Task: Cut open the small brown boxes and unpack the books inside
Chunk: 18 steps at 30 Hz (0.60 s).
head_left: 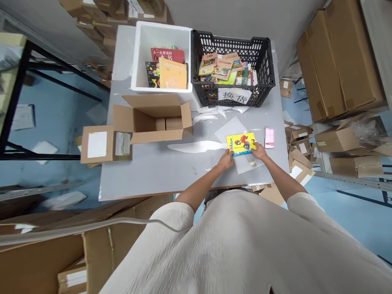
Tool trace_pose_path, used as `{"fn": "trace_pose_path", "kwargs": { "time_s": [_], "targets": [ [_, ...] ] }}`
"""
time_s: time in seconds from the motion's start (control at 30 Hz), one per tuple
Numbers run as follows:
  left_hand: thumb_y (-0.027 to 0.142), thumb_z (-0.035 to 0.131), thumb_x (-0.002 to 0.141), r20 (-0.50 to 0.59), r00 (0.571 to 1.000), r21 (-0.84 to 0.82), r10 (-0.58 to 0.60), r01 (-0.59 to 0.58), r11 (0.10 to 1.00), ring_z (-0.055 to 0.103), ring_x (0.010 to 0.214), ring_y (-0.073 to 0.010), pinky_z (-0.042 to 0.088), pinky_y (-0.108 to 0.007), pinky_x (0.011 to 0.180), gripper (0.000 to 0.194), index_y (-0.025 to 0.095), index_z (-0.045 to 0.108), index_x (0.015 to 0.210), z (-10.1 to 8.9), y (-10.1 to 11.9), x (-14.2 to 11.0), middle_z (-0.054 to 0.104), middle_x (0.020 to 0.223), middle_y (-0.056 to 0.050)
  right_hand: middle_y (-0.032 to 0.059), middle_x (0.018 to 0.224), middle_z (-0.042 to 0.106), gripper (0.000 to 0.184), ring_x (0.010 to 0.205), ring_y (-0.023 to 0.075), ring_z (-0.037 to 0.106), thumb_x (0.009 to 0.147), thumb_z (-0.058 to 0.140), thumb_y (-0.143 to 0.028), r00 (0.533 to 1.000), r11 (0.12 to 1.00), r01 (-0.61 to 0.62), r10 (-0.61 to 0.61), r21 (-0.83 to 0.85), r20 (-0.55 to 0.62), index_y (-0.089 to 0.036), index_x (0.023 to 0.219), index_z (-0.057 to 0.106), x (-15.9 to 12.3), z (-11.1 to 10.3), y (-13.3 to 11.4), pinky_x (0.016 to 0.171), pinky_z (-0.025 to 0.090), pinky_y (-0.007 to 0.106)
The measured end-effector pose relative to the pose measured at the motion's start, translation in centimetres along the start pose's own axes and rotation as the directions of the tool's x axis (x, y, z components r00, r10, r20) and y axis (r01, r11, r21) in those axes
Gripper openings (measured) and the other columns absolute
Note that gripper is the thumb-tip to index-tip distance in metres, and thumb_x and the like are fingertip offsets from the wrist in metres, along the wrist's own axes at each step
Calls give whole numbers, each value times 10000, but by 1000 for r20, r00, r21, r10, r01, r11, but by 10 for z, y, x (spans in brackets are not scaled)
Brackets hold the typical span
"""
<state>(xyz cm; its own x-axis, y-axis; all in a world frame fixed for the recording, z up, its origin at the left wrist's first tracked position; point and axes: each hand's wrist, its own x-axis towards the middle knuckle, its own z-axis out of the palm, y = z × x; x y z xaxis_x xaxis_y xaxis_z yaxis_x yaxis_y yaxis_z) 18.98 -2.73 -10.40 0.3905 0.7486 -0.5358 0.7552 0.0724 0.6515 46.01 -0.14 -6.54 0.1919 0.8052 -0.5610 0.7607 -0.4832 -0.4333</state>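
Fingers of the left hand (227, 159) and right hand (259, 151) are pinched onto opposite ends of a small yellow picture book (241, 143), so no real gap is left on either side. It's gripped at the lower left corner and along the right edge, cover up, with a red-clad cartoon figure and a blue bottom strip showing. Whether it's lifted or resting on the grey table (147, 175) can't be told from this angle. Thin white paper (232, 127) is spread partly beneath it, and a tiny tan scrap (252, 163) can be spotted just below.

Off to the right, a flat pink item (269, 138) is parked near the right hand; too small to be identified. Up top, a black plastic crate (261, 87) is loaded with books and tagged with a handwritten sign (234, 96). More books are propped in the white foam box (163, 34) beside it. Below that, an unsealed cardboard box (157, 137) is placed next to a labelled carton (97, 144).
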Motion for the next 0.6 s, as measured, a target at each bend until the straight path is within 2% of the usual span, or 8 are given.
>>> {"fn": "trace_pose_path", "kwargs": {
  "time_s": [0.2,0.4,0.5,0.6],
  "targets": [
    [232,682,954,-54,998,-47,-35,32,998,463,1676,-351,393,-490,1394,634,213,573,1578,-14,-8,4,360,1852,-171,170,1570,693,602,1395,328,686,1011,632,-299,998,996,23,-19,-83,56,-171,1599,639,-5,1,-5,1198,546,414],
    [210,658,963,-143,987,23,-67,71,997,524,1614,-333,449,-499,1352,547,227,639,1509,-40,-17,3,461,1782,-166,144,1498,737,545,1322,336,704,1054,607,-318,989,975,94,-68,-202,134,-211,1587,654,-17,17,-20,1108,579,411],
    [212,621,995,-190,981,139,-23,50,989,548,1554,-368,476,-544,1298,454,238,696,1442,-41,-13,-10,566,1672,-168,186,1565,669,516,1412,391,624,1054,613,-328,982,928,183,-160,-324,96,-225,1555,678,-19,21,-31,1153,544,486],
    [237,583,1039,-162,986,207,32,3,978,597,1444,-387,511,-560,1203,374,258,732,1382,-31,-3,-23,673,1505,-163,204,1678,571,564,1526,420,512,1031,661,-349,940,850,340,-315,-402,128,-221,1580,654,-16,25,-42,1256,447,554]
  ]
}}
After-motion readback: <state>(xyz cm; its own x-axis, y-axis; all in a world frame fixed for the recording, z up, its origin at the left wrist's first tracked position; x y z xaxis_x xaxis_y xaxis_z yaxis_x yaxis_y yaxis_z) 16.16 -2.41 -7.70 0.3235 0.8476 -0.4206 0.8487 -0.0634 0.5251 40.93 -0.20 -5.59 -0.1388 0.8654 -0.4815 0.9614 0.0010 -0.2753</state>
